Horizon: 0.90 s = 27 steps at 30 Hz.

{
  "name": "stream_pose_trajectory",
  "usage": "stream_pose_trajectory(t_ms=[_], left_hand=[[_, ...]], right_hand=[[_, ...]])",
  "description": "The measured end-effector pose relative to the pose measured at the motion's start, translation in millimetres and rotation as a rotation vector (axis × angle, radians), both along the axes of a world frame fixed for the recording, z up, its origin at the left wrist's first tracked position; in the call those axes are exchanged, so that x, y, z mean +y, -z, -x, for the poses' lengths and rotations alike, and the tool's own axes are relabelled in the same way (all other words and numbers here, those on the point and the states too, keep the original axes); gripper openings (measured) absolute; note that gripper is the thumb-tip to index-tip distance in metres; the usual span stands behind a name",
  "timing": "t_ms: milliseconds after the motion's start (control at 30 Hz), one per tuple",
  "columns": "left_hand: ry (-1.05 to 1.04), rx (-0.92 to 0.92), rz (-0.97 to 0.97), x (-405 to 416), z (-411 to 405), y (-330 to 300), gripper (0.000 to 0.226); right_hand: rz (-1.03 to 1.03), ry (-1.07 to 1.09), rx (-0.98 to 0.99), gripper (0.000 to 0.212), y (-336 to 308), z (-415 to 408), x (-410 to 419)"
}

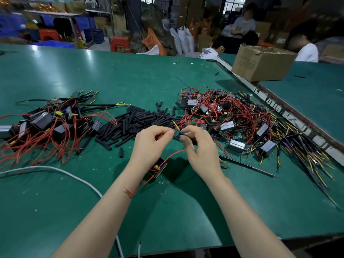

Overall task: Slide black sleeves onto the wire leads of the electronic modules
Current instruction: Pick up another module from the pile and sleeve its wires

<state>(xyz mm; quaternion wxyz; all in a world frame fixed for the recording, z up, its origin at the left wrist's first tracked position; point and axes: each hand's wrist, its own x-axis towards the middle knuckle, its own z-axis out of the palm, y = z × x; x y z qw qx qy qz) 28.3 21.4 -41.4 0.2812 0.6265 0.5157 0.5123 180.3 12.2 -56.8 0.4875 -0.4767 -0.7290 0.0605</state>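
Pinching thin leads (176,127), both hands (151,144), matte tubular sleeves (134,120)

Open green table (130,75) beyond and near edge. Blocked left by sleeved modules (46,121), centre by loose sleeves (137,118), right by unsleeved modules (242,123); cardboard box (260,62) far right.

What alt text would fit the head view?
Two bare hands, left hand and right hand, pinch thin yellow and blue wire leads above a green table. A small black electronic module dangles below them.
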Motion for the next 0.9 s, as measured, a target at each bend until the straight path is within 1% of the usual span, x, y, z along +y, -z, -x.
stream_pose_trajectory(t_ms=[133,233,333,400,467,633,767,833,900], left_hand=[[0.032,-0.049,0.013,-3,-1,3,0.019],[0.061,-0.017,0.005,-7,-5,5,0.018],[0.007,0.112,-0.034,-9,-8,7,0.025],[-0.011,0.223,-0.058,-12,-11,6,0.028],[0.001,0.283,-0.055,-14,-15,4,0.028],[0.049,0.433,-0.152,-23,-16,-15,0.035],[0.077,0.413,-0.137,-32,-11,-23,0.034],[0.095,0.346,-0.084,-34,-9,-24,0.029],[0.116,0.237,-0.007,-32,-6,-22,0.023]], right_hand=[[0.010,0.084,-0.115,0.017,-1,2,-1],[-0.051,0.183,-0.263,0.024,0,2,0],[-0.033,0.215,-0.378,0.038,2,-1,2],[-0.049,0.233,-0.407,0.036,3,-5,4],[-0.089,0.266,-0.419,0.031,1,-7,4],[-0.189,0.274,-0.384,0.034,-2,-7,-1],[-0.243,0.273,-0.366,0.035,-7,-5,-5],[-0.269,0.291,-0.359,0.033,-9,-6,-6],[-0.279,0.280,-0.364,0.033,-6,-11,-6]])
